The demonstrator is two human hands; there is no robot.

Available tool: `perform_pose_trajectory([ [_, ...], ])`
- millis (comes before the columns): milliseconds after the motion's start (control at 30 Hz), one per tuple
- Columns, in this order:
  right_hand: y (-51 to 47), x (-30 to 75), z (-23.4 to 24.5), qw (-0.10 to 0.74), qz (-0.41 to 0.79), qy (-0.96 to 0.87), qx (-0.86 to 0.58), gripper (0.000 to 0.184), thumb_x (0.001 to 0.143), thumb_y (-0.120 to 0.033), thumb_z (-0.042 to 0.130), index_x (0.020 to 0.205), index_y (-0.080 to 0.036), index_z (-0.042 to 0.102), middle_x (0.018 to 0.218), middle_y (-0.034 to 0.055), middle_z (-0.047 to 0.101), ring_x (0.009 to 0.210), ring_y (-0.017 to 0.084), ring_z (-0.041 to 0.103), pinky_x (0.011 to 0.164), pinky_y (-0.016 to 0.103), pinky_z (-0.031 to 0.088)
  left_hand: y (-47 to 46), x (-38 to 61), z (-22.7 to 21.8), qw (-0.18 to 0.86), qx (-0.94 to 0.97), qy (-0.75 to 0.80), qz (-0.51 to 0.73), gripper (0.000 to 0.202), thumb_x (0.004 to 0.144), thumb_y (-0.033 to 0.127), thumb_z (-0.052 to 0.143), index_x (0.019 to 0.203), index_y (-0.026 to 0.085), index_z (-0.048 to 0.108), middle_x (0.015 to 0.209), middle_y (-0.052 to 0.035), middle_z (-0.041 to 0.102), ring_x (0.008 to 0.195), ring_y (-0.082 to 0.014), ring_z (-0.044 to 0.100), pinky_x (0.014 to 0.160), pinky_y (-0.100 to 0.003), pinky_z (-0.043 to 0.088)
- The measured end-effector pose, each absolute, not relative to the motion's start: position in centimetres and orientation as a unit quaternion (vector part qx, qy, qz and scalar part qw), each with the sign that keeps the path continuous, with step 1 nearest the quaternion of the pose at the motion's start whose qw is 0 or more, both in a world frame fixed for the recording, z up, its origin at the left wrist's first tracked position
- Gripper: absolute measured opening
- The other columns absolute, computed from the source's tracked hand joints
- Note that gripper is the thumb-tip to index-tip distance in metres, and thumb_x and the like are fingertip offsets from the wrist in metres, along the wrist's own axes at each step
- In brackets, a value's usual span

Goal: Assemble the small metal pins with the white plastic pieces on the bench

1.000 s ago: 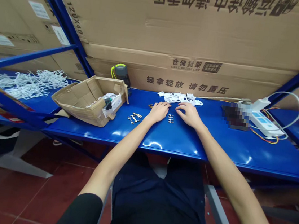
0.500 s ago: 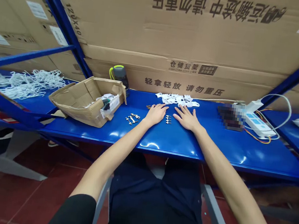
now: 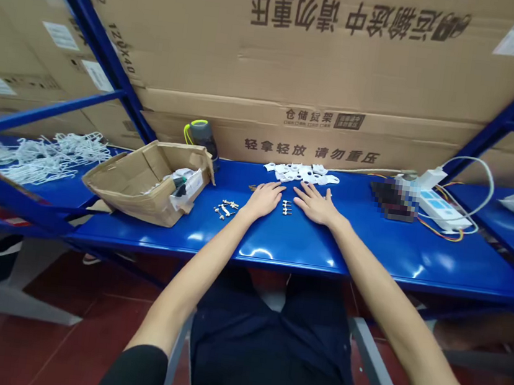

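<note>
My left hand (image 3: 265,197) lies flat on the blue shelf top (image 3: 371,250), fingers stretched out and holding nothing. My right hand (image 3: 314,202) rests flat beside it, also spread and empty. Between the two hands lie a few small metal screw parts (image 3: 286,207). A second small cluster of metal parts (image 3: 224,208) sits just left of my left hand. A heap of white plastic pieces (image 3: 301,172) lies right beyond my fingertips, near the back of the shelf.
A torn cardboard box (image 3: 146,180) with bagged items stands to the left, a dark bottle (image 3: 199,135) behind it. White wire hangers (image 3: 37,150) are piled far left. A power strip (image 3: 440,205) with cables lies at the right. Big cartons form the back wall.
Both hands stay flat on the shelf, drawn back slightly from the white pieces. The view has shifted a little as my head moved.
</note>
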State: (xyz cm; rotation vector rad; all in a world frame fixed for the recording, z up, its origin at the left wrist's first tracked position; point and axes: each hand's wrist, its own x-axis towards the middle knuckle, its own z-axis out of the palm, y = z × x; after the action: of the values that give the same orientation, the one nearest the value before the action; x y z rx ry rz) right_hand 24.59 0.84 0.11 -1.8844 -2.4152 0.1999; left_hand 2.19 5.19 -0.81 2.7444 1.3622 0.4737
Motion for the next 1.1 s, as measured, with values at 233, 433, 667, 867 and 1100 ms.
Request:
perform_pose_trajectory([
  [233, 1.02, 24.36, 0.1, 0.027, 0.085, -0.784, -0.614, 0.067, 0.111, -0.059, 0.015, 0.173, -0.036, 0.021, 0.181, 0.0012, 0.014, 0.169, 0.032, 0.009, 0.126, 0.08, 0.006, 5.21, 2.5, -1.07, 0.009, 0.879, 0.45, 0.156, 0.046, 0.113, 0.033, 0.037, 0.151, 0.021, 0.061, 0.162, -0.0097, 0.056, 0.151, -0.027, 0.05, 0.128, -0.047, 0.037],
  [433, 1.18, 24.53, -0.03, 0.034, 0.088, -0.786, -0.611, 0.07, 0.111, -0.061, 0.017, 0.173, -0.032, 0.025, 0.181, 0.0023, 0.016, 0.168, 0.033, 0.011, 0.126, 0.08, 0.007, 4.92, 2.68, -0.93, 0.013, 0.873, 0.459, 0.161, 0.045, 0.113, 0.031, 0.038, 0.15, 0.023, 0.061, 0.162, -0.0094, 0.056, 0.152, -0.0262, 0.049, 0.128, -0.047, 0.036],
  [667, 1.17, 24.53, 0.13, 0.032, 0.087, -0.788, -0.609, 0.069, 0.111, -0.062, 0.017, 0.173, -0.034, 0.026, 0.181, 0.0038, 0.018, 0.168, 0.035, 0.013, 0.125, 0.082, 0.008, 4.91, 2.58, -0.5, 0.024, 0.877, 0.456, 0.15, 0.047, 0.113, 0.033, 0.037, 0.152, 0.021, 0.06, 0.163, -0.01, 0.054, 0.153, -0.0275, 0.048, 0.127, -0.048, 0.037],
  [867, 1.21, 24.53, 0.12, 0.034, 0.088, -0.786, -0.61, 0.069, 0.11, -0.063, 0.017, 0.172, -0.034, 0.027, 0.181, 0.0046, 0.018, 0.168, 0.036, 0.013, 0.125, 0.082, 0.009, 4.81, 2.49, -0.34, 0.029, 0.878, 0.453, 0.153, 0.047, 0.113, 0.032, 0.038, 0.152, 0.021, 0.06, 0.163, -0.0102, 0.054, 0.153, -0.0264, 0.048, 0.128, -0.046, 0.037],
  [1100, 0.87, 24.63, 0.69, 0.046, 0.087, -0.793, -0.602, 0.067, 0.111, -0.059, 0.02, 0.17, -0.031, 0.033, 0.18, 0.0047, 0.023, 0.166, 0.035, 0.019, 0.125, 0.082, 0.014, 4.64, 2.65, -0.28, 0.029, 0.876, 0.457, 0.153, 0.046, 0.113, 0.032, 0.039, 0.151, 0.02, 0.061, 0.163, -0.0101, 0.054, 0.152, -0.0272, 0.048, 0.127, -0.046, 0.037],
])
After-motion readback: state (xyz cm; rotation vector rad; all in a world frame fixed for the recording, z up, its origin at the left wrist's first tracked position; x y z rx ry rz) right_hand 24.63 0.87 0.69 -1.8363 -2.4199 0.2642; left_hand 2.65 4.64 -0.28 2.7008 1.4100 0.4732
